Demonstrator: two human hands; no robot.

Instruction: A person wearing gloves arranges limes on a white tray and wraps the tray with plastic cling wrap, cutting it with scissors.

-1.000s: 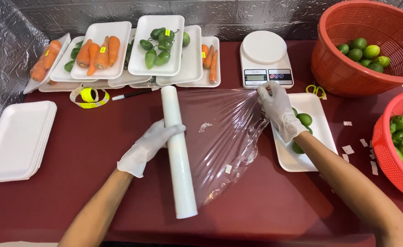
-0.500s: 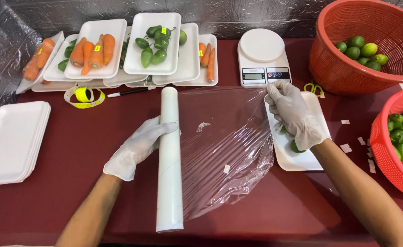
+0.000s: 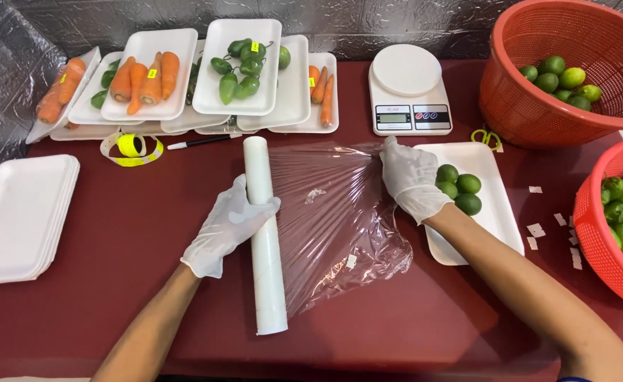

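Two gloved hands, one cling film roll (image 3: 265,233), three limes (image 3: 459,189).
Left hand (image 3: 225,228) wraps the roll; right hand (image 3: 412,178) pinches the film sheet (image 3: 333,212) at the foam tray (image 3: 499,219) edge, bare worktop (image 3: 134,226) left.

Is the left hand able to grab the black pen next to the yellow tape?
Probably yes. The left hand grips the wrap roll, so it must let go first. The black pen lies just beyond it on bare table, nothing between.
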